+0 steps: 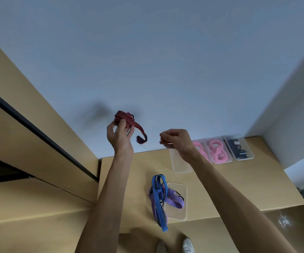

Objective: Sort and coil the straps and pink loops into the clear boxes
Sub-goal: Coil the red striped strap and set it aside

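My left hand (119,133) gripped the coiled red strap (124,118) high above the surface (129,172), while my right hand's (176,139) fingers curled on nothing.

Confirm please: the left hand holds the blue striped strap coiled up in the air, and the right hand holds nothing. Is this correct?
Only the colour is wrong. In the head view the left hand holds a red striped strap, coiled. The blue striped strap lies on the table. The right hand seems to hold nothing.
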Available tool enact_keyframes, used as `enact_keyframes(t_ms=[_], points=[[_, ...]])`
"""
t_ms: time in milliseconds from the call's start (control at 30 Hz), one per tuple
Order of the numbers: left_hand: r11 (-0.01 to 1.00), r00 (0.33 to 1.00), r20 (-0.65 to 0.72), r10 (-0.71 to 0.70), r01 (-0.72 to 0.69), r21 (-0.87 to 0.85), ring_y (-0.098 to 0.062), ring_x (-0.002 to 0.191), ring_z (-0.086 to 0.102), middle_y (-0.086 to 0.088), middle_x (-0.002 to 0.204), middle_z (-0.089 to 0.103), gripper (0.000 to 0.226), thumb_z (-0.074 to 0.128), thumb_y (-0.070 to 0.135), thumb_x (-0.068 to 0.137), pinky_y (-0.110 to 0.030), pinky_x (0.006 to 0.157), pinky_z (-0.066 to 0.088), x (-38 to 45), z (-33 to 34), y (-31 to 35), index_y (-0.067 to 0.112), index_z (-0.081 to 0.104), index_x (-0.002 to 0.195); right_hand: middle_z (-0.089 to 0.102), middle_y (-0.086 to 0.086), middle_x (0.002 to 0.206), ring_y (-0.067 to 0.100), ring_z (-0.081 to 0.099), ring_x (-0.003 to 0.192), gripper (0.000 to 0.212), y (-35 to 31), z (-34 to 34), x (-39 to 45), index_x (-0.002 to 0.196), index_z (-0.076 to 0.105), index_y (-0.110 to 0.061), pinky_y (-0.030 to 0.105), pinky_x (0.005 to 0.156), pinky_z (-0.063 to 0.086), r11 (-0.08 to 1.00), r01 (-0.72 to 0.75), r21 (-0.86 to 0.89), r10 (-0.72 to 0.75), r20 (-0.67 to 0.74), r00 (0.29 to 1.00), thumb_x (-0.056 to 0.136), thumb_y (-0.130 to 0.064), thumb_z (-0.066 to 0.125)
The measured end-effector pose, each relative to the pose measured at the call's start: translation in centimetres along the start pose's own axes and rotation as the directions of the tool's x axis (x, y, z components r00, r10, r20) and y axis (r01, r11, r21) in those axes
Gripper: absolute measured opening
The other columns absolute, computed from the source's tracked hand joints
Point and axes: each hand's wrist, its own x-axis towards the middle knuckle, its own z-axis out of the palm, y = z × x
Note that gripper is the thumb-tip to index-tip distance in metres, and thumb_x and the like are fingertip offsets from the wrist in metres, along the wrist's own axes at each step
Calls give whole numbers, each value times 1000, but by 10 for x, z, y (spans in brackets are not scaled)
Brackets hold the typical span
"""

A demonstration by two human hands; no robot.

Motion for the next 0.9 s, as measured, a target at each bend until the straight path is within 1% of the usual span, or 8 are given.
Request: enact_keyframes(t_ms=[167, 333, 433, 500, 600, 700, 800, 900], points=[[996, 980, 176, -93, 92, 18, -24, 102, 72, -10, 109, 74, 34, 58, 14, 100, -34, 83, 58, -6, 4, -5, 0, 53, 130, 65, -8, 114, 6, 64, 101, 47, 1, 23, 1, 128, 58, -21, 26, 82, 52, 970, 39, -241, -36, 17, 999, 88, -43, 72], [988, 922, 354, -157, 141, 71, -26, 102, 69, -11, 111, 72, 29, 59, 18, 97, -34, 82, 56, -13, 7, -5, 5, 56, 123, 68, 0, 104, 17, 65, 94, 29, 3, 41, 6, 117, 57, -10, 29, 79, 53, 930, 135, -341, -224, -236, 946, 90, -14, 66], [984, 893, 412, -179, 156, 90, -27, 98, 69, -15, 112, 71, 30, 61, 21, 90, -32, 76, 55, -15, 5, -2, 6, 55, 116, 66, 0, 96, 19, 63, 94, 31, 3, 33, 8, 118, 48, -13, 26, 72, 47, 969, 45, -245, -145, -408, 901, 89, -12, 61], [983, 868, 461, -183, 153, 102, -28, 95, 67, -19, 113, 67, 34, 59, 20, 91, -32, 74, 54, -15, 3, -1, 3, 52, 120, 69, 4, 92, 19, 65, 97, 29, 3, 28, 10, 121, 52, -10, 33, 81, 52, 979, -3, -203, -54, -275, 960, 93, -14, 60], [980, 839, 509, -193, 144, 135, -31, 93, 68, -19, 112, 69, 36, 57, 20, 92, -38, 81, 56, -17, 1, -4, 3, 50, 123, 73, 8, 77, 18, 72, 73, 13, 6, 27, 7, 102, 65, -4, 38, 78, 57, 992, 2, -123, -12, -80, 997, 96, -6, 54], [982, 901, 408, -149, 88, 165, -32, 95, 70, -17, 111, 72, 37, 61, 16, 90, -43, 86, 58, -15, 1, -8, 4, 49, 124, 74, 4, 70, 16, 73, 67, 10, 11, 29, 3, 95, 65, -1, 31, 71, 56, 994, 34, -104, -42, -74, 996, 95, -3, 56], [964, 985, 157, -67, 24, 264, -30, 103, 71, -17, 112, 72, 31, 68, 9, 89, -42, 89, 59, -7, -6, -16, 11, 53, 116, 75, 7, 72, 19, 74, 69, 7, 11, 24, 2, 93, 63, 1, 23, 63, 52, 992, 51, -113, -65, -123, 990, 93, -6, 60], [966, 998, -62, -32, 46, 254, -26, 106, 70, -16, 115, 70, 27, 71, 8, 89, -35, 83, 61, -1, -19, -29, 17, 54, 108, 73, 19, 75, 26, 71, 62, 6, 6, 17, 0, 92, 63, 0, 27, 58, 53, 997, 49, -62, -57, -131, 990, 90, 2, 58]])
